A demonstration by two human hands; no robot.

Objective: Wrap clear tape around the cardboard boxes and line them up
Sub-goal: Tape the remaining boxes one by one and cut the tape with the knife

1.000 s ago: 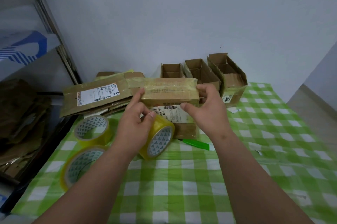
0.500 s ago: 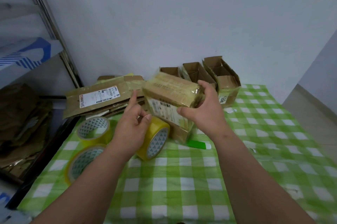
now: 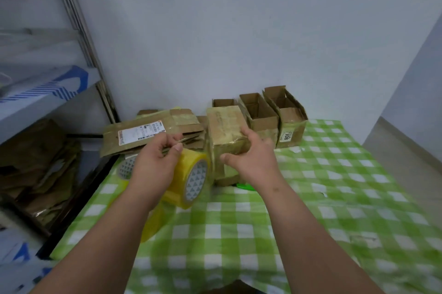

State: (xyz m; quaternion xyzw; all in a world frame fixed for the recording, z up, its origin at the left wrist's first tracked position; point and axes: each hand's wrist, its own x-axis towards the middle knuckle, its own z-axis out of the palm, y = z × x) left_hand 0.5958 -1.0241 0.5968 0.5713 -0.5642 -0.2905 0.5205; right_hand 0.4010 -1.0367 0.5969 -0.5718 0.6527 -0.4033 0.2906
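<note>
A closed cardboard box, shiny with clear tape, stands on end above the green checked table. My right hand grips its near right side. My left hand holds a yellowish tape roll just left of the box, thumb and fingers pinched near the roll's top. Three open cardboard boxes stand in a row by the wall: a small one, a middle one and a right one with a white label.
Flattened cardboard boxes lie stacked at the table's back left. Two more tape rolls lie under my left forearm. A green object peeks out below the held box. A metal shelf and cardboard scraps stand to the left.
The right hand has turned the taped box from lying flat to standing on end. The left hand with the tape roll has shifted slightly and now pinches at the roll's top.
</note>
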